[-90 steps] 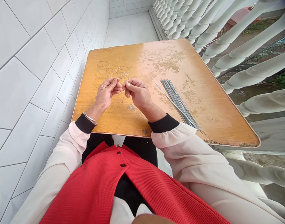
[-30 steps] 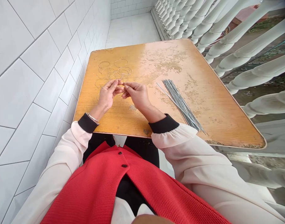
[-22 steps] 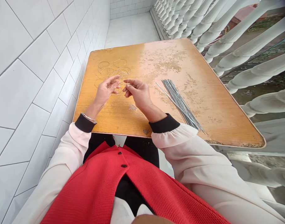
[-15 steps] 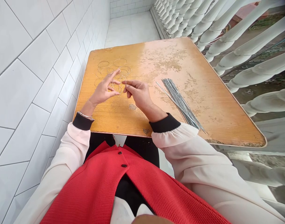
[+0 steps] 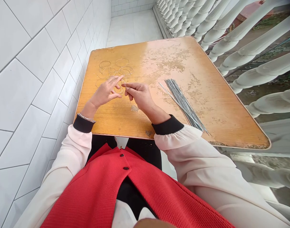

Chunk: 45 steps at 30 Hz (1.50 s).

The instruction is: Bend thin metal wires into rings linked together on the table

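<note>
My right hand [image 5: 139, 94] pinches a thin wire [image 5: 125, 84] between thumb and fingers, over the near left part of the table. The wire is bent, and one end hangs down below my fingertips. Facing it, my left hand [image 5: 105, 91] has its thumb and fingers apart in a C shape, with the index fingertip close to the top of the wire; whether they touch I cannot tell. Several wire rings [image 5: 123, 66] lie on the table just beyond my hands, some overlapping and partly hidden by my left hand.
A bundle of straight grey wires [image 5: 184, 105] lies slantwise on the worn wooden table [image 5: 156, 68], right of my right hand. One wire sticks out at its left. A white tiled wall [image 5: 42, 60] runs along the left, a white balustrade [image 5: 232, 47] along the right.
The held wire has turned, and its end now points down below my right hand. My left index finger has come down slightly. My right hand stays nearly in place.
</note>
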{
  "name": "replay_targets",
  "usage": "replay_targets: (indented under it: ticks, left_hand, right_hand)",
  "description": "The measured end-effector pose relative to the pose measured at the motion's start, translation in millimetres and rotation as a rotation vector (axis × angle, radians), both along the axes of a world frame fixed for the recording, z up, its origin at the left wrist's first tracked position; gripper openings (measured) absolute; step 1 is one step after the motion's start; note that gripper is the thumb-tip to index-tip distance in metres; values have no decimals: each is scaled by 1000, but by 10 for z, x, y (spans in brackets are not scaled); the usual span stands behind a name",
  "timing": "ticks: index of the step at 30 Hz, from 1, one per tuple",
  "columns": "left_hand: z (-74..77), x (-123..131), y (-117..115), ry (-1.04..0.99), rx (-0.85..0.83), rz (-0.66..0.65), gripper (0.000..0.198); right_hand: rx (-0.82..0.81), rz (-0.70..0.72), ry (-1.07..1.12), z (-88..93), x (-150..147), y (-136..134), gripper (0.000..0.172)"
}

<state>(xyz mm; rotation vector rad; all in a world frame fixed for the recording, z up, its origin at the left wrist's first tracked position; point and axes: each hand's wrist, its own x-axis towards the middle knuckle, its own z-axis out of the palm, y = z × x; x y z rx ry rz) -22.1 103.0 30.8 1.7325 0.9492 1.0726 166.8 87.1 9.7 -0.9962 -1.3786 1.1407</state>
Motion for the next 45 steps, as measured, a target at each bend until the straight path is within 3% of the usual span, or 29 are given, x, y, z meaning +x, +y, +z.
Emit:
replay_targets:
  ticks: [5, 8, 17, 24, 32, 36, 45]
  left_hand:
    - [-201, -110, 173, 299, 399, -112, 68]
    - [-257, -137, 215, 387, 518, -103, 70]
    - [-272, -47, 168, 372, 489, 3, 61]
    - [-249, -40, 137, 339, 500, 60, 47]
    - [-271, -65, 172, 321, 555, 30, 53]
    - [-285, -72, 184, 334, 605, 59, 44]
    - [-360, -79, 217, 342, 643, 76, 52]
  right_hand:
    - [1, -22, -29, 4, -8, -4, 13]
    - [-3, -28, -43, 11, -15, -11, 14]
    - [44, -16, -60, -47, -38, 7, 24]
    - [26, 18, -40, -54, -34, 8, 21]
    - [13, 48, -33, -22, -27, -4, 10]
    - [14, 61, -52, 7, -44, -34, 5]
    - [11, 81, -37, 12, -58, -56, 9]
